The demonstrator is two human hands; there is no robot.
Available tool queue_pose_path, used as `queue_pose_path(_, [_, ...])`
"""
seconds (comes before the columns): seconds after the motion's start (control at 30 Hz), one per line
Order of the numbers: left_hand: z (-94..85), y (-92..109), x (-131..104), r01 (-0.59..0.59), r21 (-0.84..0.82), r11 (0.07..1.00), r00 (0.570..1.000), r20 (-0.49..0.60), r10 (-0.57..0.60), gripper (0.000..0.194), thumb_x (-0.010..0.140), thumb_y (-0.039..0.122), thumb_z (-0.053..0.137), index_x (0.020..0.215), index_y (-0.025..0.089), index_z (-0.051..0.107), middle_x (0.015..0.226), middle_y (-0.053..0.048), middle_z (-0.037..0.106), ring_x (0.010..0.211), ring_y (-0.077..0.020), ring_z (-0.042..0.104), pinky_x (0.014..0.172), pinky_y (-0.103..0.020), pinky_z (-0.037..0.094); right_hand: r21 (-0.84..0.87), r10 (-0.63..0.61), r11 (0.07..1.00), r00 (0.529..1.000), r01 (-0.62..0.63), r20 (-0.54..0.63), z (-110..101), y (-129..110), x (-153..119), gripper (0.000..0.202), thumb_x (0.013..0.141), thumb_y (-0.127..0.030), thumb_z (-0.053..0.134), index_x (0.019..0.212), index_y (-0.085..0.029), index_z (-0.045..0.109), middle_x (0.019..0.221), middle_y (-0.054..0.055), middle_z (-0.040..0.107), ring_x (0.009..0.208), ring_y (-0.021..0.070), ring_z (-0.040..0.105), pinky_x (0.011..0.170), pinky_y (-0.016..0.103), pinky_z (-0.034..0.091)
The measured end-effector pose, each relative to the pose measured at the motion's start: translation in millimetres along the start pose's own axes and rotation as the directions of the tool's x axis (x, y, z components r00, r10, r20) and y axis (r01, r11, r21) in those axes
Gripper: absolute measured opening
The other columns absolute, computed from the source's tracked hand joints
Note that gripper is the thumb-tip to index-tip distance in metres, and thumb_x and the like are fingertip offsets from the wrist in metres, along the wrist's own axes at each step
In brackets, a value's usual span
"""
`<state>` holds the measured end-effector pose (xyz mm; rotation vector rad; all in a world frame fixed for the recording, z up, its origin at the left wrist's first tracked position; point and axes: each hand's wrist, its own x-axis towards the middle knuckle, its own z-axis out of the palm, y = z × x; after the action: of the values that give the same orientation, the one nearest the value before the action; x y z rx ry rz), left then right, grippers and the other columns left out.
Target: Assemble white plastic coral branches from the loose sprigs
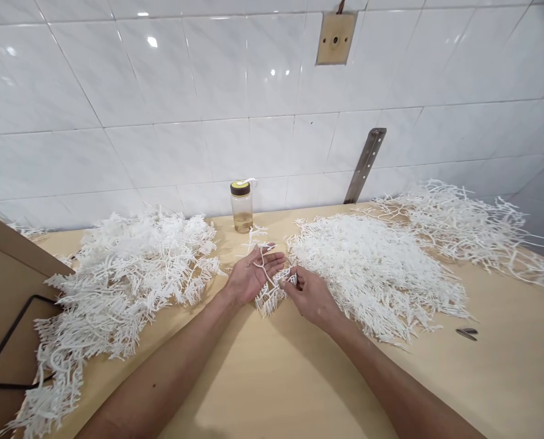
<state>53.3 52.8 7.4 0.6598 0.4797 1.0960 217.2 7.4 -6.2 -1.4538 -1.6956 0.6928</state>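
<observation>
My left hand (248, 279) is turned palm up in the middle of the table, with a thin white branching sprig (261, 266) resting across its fingers and held there. The sprig's fine tips stick out above the fingers. Just to the right, my right hand (312, 297) pinches between thumb and index finger at a white sprig end; the exact grip is partly hidden. Beneath and between both hands lies a small bunch of white sprigs (269, 299) on the table (262, 378).
Large heaps of white sprigs lie left (134, 268) and right (372, 268), with bare white stems (463, 222) at the far right. A bottle (241, 207) stands behind my hands. Small snips (467, 333) lie at right. A brown panel (11, 292) edges the left.
</observation>
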Motion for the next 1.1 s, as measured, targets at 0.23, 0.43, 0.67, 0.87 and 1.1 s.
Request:
queue_pose_path(0.23, [0.8,-10,-4,0.077,0.146,0.986,0.997,-0.037,-0.072,0.036,0.074,0.016,0.079,0.106,0.014,0.063,0.104,-0.010,0.070,0.094,-0.0189,0.067,0.087,-0.032,0.052,0.300,0.171,0.940,0.985,-0.166,0.009,3,5,4,0.025,0.080,-0.045,0.061,0.088,-0.021,0.060,0.044,-0.009,0.049,0.033,0.0137,0.048,0.036,0.024,0.037])
queue_pose_path(0.43, [3.5,-23,-8,0.053,0.229,0.972,0.995,-0.095,-0.032,0.043,0.057,0.001,0.080,0.094,0.017,0.065,0.095,-0.003,0.067,0.085,-0.0157,0.064,0.082,-0.029,0.049,0.307,0.184,0.935,0.983,-0.177,0.007,6,10,6,0.023,0.080,-0.042,0.060,0.087,-0.020,0.060,0.043,-0.008,0.051,0.033,0.0143,0.050,0.035,0.023,0.037])
queue_pose_path(0.67, [4.2,-30,-9,0.008,0.245,0.969,0.989,-0.142,0.028,0.037,0.057,0.004,0.080,0.088,0.017,0.064,0.087,-0.001,0.066,0.079,-0.0151,0.062,0.076,-0.029,0.048,0.247,0.168,0.955,0.986,-0.164,0.003,8,13,6,0.024,0.081,-0.042,0.060,0.088,-0.019,0.062,0.043,-0.007,0.053,0.033,0.0150,0.052,0.038,0.024,0.041])
queue_pose_path(0.87, [-2.4,-11,-1,0.024,0.212,0.977,0.983,-0.183,0.015,0.026,0.073,0.024,0.082,0.086,0.013,0.063,0.091,-0.010,0.070,0.085,-0.0193,0.068,0.084,-0.033,0.052,0.228,0.153,0.963,0.988,-0.145,-0.016,9,16,4,0.027,0.082,-0.047,0.061,0.087,-0.020,0.063,0.041,-0.007,0.052,0.033,0.0149,0.052,0.038,0.024,0.040])
queue_pose_path(1.1, [-9.6,8,1,0.055,0.301,0.952,0.925,-0.375,0.065,0.046,0.087,0.057,0.062,0.087,0.010,0.064,0.086,-0.016,0.073,0.079,-0.0220,0.071,0.078,-0.035,0.057,0.335,0.136,0.932,0.990,-0.138,0.030,10,12,1,0.035,0.083,-0.054,0.061,0.086,-0.019,0.060,0.047,-0.005,0.057,0.034,0.0140,0.054,0.038,0.024,0.042])
